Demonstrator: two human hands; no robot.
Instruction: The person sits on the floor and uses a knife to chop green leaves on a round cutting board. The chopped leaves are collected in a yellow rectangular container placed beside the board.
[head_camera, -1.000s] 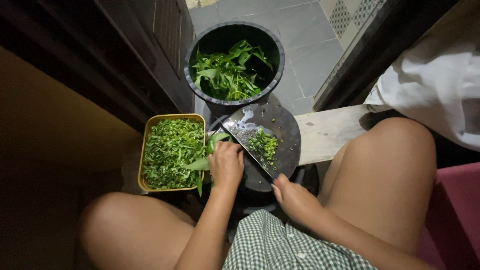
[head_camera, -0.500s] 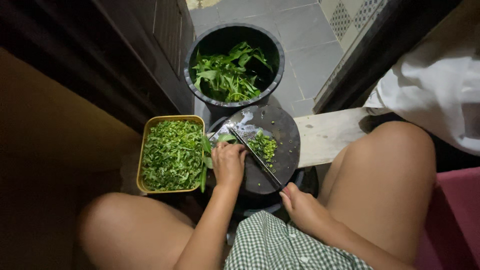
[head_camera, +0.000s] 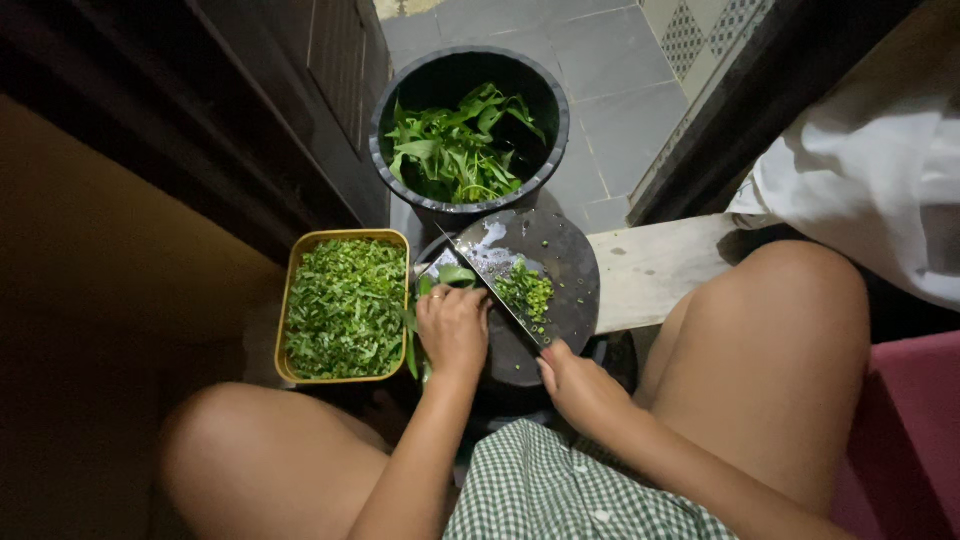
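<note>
The left hand (head_camera: 453, 327) is curled down over a bundle of green stalks (head_camera: 445, 282), pinning it flat on the round dark cutting board (head_camera: 565, 270) so the cut end meets the blade. The right hand (head_camera: 578, 385), at the board's near edge, seems closed around the knife (head_camera: 492, 285) handle, though that is hidden. The blade's long axis runs diagonally, tip toward the black bucket (head_camera: 468, 125) beyond the board. Chopped greens (head_camera: 527, 290) lie right of the blade; the yellow tray (head_camera: 345, 306) sits left of the board.

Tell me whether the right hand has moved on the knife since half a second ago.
Yes. The right hand has shifted up and left, closer to the round cutting board. It grips the knife, whose blade again lies across the board beside the chopped greens.
</note>
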